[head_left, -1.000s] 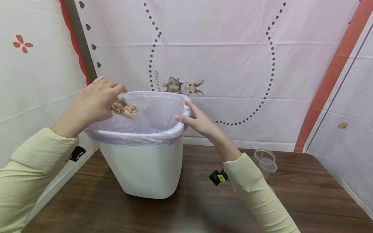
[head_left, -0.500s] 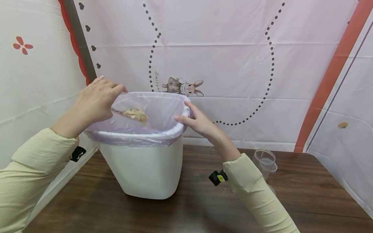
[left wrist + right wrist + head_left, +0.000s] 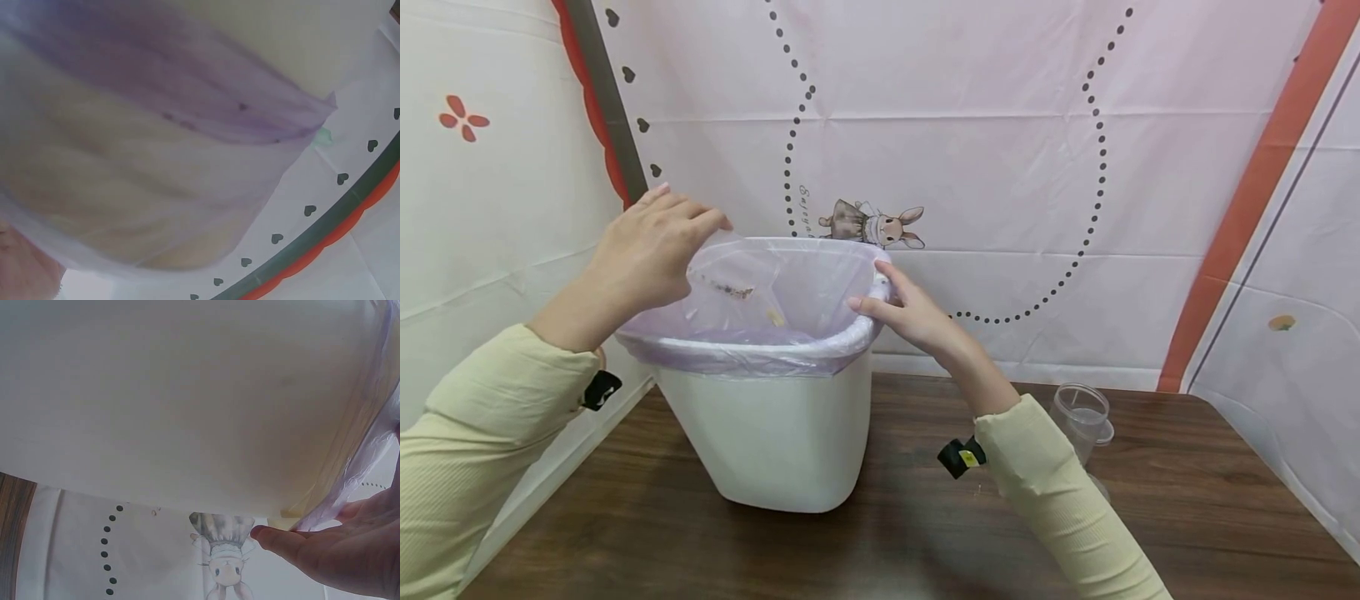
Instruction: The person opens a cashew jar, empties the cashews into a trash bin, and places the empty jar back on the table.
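A white trash can stands on the table, a thin purple-tinted bag lining it and folded over its rim. Above the can's left side my left hand holds a clear plastic cup, tilted with its mouth toward the inside. The fingers hide much of the cup. Small dark bits show by it, and a blurred pale peanut is lower down in the can. My right hand grips the right rim through the bag, thumb and fingers on either side.
Another clear cup stands on the wooden table at the right, beside my right sleeve. A printed fabric backdrop closes off the back and sides. Black wrist cameras sit below both wrists.
The peanuts that lay in the tilted cup have slid out and dropped into the trash can. My left hand has tipped up slightly. The right hand has stayed on the rim.
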`<state>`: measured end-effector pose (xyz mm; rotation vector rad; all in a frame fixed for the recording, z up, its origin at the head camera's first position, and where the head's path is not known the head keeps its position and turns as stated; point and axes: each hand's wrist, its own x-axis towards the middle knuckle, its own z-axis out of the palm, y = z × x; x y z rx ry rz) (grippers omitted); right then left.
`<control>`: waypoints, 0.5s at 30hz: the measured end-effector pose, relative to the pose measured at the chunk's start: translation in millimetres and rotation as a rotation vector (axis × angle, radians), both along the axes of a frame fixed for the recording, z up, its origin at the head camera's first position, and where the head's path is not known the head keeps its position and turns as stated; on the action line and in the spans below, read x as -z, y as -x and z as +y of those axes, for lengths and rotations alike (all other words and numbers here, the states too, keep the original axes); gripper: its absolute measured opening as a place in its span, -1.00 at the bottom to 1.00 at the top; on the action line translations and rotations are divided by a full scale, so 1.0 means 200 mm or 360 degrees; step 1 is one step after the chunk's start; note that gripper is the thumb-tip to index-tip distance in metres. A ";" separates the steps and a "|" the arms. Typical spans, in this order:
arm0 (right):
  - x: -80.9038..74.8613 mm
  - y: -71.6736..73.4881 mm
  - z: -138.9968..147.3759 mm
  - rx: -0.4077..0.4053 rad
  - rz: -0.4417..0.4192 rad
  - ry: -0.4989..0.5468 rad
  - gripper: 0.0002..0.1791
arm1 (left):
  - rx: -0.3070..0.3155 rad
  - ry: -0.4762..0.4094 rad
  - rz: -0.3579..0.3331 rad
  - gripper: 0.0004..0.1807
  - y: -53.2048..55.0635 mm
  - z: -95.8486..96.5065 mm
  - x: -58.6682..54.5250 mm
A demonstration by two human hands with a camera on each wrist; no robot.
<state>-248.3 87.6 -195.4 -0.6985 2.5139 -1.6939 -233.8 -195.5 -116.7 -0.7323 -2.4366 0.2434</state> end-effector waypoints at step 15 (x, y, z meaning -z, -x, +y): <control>0.00 0.00 0.00 0.0016 0.0001 -0.0015 -0.11 | -0.0023 -0.0092 -0.0105 -0.34 -0.01 0.03 0.01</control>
